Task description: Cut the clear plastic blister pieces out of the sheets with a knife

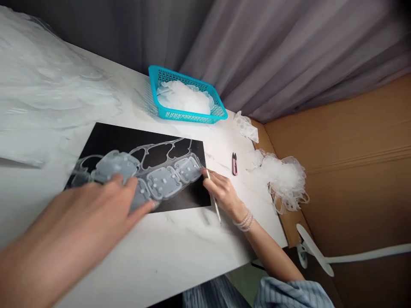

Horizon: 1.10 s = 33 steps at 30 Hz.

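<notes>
The clear moulded sheet (165, 179) is lying across the black board (99, 141), with its row of dotted pads running between the two hands. The left hand (77, 214) is spread wide and not gripping anything, its fingers (130, 186) pressing flat on the sheet. The right hand (221, 192) is holding a slim pick (216, 208) in a narrow pinch at the sheet's right end, its shaft slanting down across the board's edge. I cannot tell which end of the pick is the working end.

The thin webbing between the pads looks like the weakest part, and a slip of the pick could tear or nick it. If the left hand's pressure eases, the sheet could creep on the slick board and pull the pads out of line. Dragging the sheet could also snag it on the pick.

Pink snips (234, 164) are lying open to reach on the white table (160, 256), and a bracelet (244, 221) is circling the right wrist, where it could catch loose trimmings. Beyond them, a teal basket (189, 116) is holding white scraps (183, 97), while a frilly pile of trimmings (282, 177) is sitting near the table's edge, where a sleeve (289, 293) or stray movement could knock it off.
</notes>
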Each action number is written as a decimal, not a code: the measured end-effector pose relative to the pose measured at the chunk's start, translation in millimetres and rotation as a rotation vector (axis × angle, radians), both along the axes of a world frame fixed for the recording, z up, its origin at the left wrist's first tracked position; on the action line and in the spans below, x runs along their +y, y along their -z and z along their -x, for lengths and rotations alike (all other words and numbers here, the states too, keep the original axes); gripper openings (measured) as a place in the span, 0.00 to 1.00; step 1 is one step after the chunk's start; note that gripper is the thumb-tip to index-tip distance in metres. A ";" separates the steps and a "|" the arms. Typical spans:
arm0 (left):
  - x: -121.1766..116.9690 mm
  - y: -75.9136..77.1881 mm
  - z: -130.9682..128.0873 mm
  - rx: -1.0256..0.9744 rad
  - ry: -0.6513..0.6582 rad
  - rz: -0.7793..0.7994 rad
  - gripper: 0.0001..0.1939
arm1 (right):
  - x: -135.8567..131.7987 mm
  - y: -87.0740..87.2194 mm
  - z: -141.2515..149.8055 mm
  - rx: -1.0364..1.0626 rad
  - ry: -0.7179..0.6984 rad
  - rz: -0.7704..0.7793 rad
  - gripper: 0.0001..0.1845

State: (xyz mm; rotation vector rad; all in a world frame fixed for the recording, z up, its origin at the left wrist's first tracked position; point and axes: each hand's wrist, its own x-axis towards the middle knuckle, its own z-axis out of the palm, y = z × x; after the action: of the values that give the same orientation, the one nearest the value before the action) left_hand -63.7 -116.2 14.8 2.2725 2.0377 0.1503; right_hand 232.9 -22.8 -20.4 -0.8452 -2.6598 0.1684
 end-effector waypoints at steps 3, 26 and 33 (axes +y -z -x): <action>-16.9 -4.6 -22.8 0.245 0.090 -0.115 0.24 | -1.1 2.0 -9.3 0.153 0.175 0.121 0.12; 30.7 65.8 -45.7 -0.016 0.589 -0.323 0.25 | -25.0 -17.8 52.7 0.372 0.267 0.347 0.11; 29.7 62.2 -45.0 -0.018 0.611 -0.314 0.24 | -24.2 -15.3 55.1 0.308 0.233 0.302 0.11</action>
State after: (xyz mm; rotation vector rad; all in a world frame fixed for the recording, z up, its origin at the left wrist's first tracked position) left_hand -18.7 -86.4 -47.4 2.9444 1.2904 0.4638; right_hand 177.8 -47.0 -5.2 -1.1142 -2.2607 0.6009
